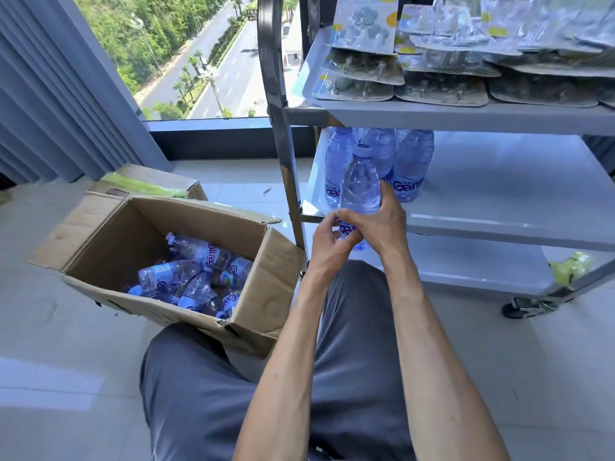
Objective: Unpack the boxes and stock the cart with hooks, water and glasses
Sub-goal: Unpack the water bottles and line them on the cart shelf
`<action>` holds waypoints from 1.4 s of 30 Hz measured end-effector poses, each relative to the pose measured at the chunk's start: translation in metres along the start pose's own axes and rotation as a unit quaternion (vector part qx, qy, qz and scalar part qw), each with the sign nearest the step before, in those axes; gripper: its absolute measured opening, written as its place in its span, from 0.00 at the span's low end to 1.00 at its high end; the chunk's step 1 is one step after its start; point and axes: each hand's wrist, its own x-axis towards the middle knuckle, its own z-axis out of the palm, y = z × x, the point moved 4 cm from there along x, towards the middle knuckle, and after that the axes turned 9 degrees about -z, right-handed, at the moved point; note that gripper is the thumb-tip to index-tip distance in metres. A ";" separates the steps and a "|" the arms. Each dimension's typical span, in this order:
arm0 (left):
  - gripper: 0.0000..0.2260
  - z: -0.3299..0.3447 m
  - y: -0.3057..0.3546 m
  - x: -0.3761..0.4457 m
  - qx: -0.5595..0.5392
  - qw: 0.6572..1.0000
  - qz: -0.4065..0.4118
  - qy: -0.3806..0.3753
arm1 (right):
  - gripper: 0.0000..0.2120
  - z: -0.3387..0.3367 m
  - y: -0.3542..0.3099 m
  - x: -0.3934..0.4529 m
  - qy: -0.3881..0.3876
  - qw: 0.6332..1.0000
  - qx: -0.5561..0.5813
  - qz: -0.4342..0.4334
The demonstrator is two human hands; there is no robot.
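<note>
Head view: both hands hold one upright water bottle [360, 181] at the middle shelf [499, 194] edge.
Right hand [386, 224]: wrapped round its body.
Left hand [327, 242]: pinching its base.
Handling: probably full and weighty, thin slick plastic; grip the midsection.
Stock: more in the box [159, 261].

Held bottle [360, 181]: clear, pale blue tint, light blue cap; blue-purple lettering showing between fingers [346, 242] of left hand. Bottles beyond fingertips on middle shelf [499, 194] (white-grey steel): blue, purple logo. Box [253, 277] left of fingers: brown cardboard, blue bottles inside. Hook packs [442, 88] above: grey card, yellow dots. Trousers: slate grey. Floor: pale tile.
</note>
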 end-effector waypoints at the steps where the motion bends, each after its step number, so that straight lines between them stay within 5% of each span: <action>1: 0.14 0.003 0.003 0.004 0.006 1.000 0.000 -0.002 | 0.38 -0.003 0.002 0.004 0.020 1.000 -0.003 0.004; 5: 0.17 -0.003 0.016 0.023 0.024 0.999 -0.011 -0.018 | 0.34 -0.016 0.008 0.015 0.106 0.994 0.024 0.027; 10: 0.26 -0.026 0.023 0.050 0.136 0.973 0.013 0.188 | 0.31 -0.020 0.009 0.036 0.104 0.993 0.022 -0.053; 15: 0.38 -0.015 0.029 0.080 0.145 0.978 0.008 0.152 | 0.32 -0.001 0.022 0.045 0.105 0.993 0.033 -0.047; 25: 0.25 -0.008 0.005 0.093 0.187 0.965 0.064 0.175 | 0.43 0.023 0.047 0.034 0.135 0.990 -0.039 -0.022; 42: 0.22 -0.003 0.002 0.094 0.193 0.964 0.054 0.174 | 0.37 0.023 0.063 0.045 0.094 0.995 0.020 -0.003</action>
